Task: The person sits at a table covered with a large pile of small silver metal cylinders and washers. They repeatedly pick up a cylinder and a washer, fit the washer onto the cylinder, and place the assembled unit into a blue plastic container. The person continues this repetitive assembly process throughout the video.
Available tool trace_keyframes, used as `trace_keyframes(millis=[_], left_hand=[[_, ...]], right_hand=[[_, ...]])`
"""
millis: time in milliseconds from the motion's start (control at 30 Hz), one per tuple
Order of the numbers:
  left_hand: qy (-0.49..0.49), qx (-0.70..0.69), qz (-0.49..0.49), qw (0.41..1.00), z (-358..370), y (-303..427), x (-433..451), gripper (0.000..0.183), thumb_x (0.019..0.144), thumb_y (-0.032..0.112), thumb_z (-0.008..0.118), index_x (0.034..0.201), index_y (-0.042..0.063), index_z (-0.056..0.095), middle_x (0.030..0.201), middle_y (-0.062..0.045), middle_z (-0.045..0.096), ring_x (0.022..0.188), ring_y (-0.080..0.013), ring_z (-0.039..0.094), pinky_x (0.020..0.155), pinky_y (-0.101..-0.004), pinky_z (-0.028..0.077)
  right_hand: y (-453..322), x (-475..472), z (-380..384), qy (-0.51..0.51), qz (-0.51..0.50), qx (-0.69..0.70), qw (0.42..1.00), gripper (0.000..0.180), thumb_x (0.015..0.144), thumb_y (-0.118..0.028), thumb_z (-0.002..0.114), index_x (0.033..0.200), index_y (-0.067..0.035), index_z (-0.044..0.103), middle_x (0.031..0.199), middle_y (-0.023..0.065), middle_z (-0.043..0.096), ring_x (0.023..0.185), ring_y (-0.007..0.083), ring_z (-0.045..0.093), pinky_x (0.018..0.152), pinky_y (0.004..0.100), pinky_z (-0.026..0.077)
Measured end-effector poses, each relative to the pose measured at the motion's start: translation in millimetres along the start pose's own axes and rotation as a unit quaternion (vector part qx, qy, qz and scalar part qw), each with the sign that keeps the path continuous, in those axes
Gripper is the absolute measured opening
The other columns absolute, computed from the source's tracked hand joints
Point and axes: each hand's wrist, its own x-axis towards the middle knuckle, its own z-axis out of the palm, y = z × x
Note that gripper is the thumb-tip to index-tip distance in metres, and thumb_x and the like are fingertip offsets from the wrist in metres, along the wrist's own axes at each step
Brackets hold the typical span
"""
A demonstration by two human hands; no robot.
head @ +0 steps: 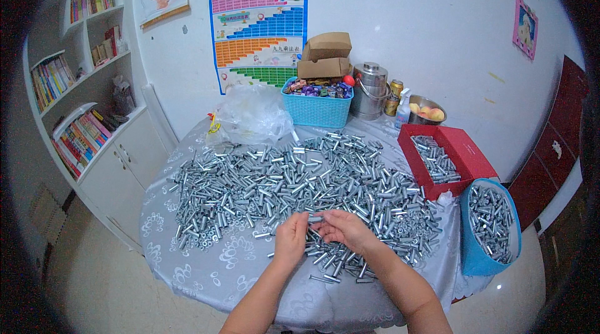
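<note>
My left hand [291, 236] and my right hand [346, 230] meet above the near edge of a wide heap of shiny metal sleeves [262, 188]. A small metal sleeve [316, 219] lies between them, its ends at the fingertips of both hands. Among the heap are small metal nuts or washers [205, 239], and some bolt-like pieces with wider heads [332, 278] lie just below my right hand. To the right, a red box [431, 192] holds more sleeves, and a blue fabric bin [485, 269] is filled with headed metal pieces.
The round table wears a grey patterned cloth [187, 273]. Along its back stand a clear plastic bag [255, 113], a turquoise basket [316, 111] of toy cars, a steel canister [370, 95], a can [393, 97], a spray bottle [402, 111] and a steel bowl [438, 120] of fruit. White bookshelves [110, 146] rise left.
</note>
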Motion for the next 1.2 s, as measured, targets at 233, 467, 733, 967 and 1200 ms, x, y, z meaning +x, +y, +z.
trace_keyframes(millis=[233,467,733,967,1200], left_hand=[[0.002,-0.004,-0.006,1.0,-0.4,1.9,0.3,0.031,0.089,0.02,0.042,0.066,0.0,0.047,0.051,-0.007,0.044,0.046,-0.0139,0.041,0.045,-0.0296,0.033],[0.003,-0.002,-0.007,1.0,-0.9,0.9,1.3,0.032,0.089,0.021,0.042,0.066,0.0,0.048,0.051,-0.007,0.044,0.047,-0.014,0.041,0.046,-0.0295,0.033],[-0.002,0.002,-0.01,1.0,-1.9,6.0,0.7,0.031,0.089,0.021,0.043,0.067,0.0,0.049,0.052,-0.006,0.045,0.049,-0.0126,0.041,0.046,-0.0286,0.034],[-0.011,-0.006,-0.003,1.0,0.7,-6.2,-1.4,0.033,0.089,0.025,0.042,0.07,0.0,0.052,0.053,-0.01,0.048,0.047,-0.0178,0.045,0.046,-0.0315,0.036],[-0.045,0.086,-0.011,0.995,-1.9,3.5,-3.0,0.039,0.089,0.031,0.041,0.069,0.001,0.056,0.055,-0.015,0.052,0.05,-0.0287,0.052,0.047,-0.0364,0.037]], right_hand=[[-0.6,-0.3,-0.6,0.006,-0.036,0.046,0.998,0.029,0.089,-0.013,0.042,0.113,0.002,0.045,0.107,0.0121,0.054,0.089,0.0213,0.058,0.071,0.0292,0.05],[-0.6,0.3,-3.3,-0.001,-0.031,0.034,0.999,0.029,0.088,-0.011,0.042,0.113,0.003,0.045,0.108,0.0124,0.053,0.094,0.0211,0.056,0.076,0.0302,0.048],[-3.3,-2.2,5.0,0.009,-0.034,0.04,0.999,0.028,0.087,-0.011,0.044,0.112,0.003,0.047,0.108,0.0116,0.053,0.09,0.018,0.056,0.075,0.0292,0.048],[-2.2,-4.0,9.1,0.037,-0.03,-0.013,0.999,0.025,0.087,-0.014,0.048,0.106,0.001,0.05,0.094,0.0078,0.056,0.08,0.0128,0.055,0.068,0.0245,0.047],[-1.0,-2.5,7.1,0.08,-0.023,-0.131,0.988,0.018,0.08,-0.014,0.06,0.094,-0.004,0.056,0.074,-0.0014,0.055,0.061,0.0058,0.049,0.054,0.0186,0.04]])
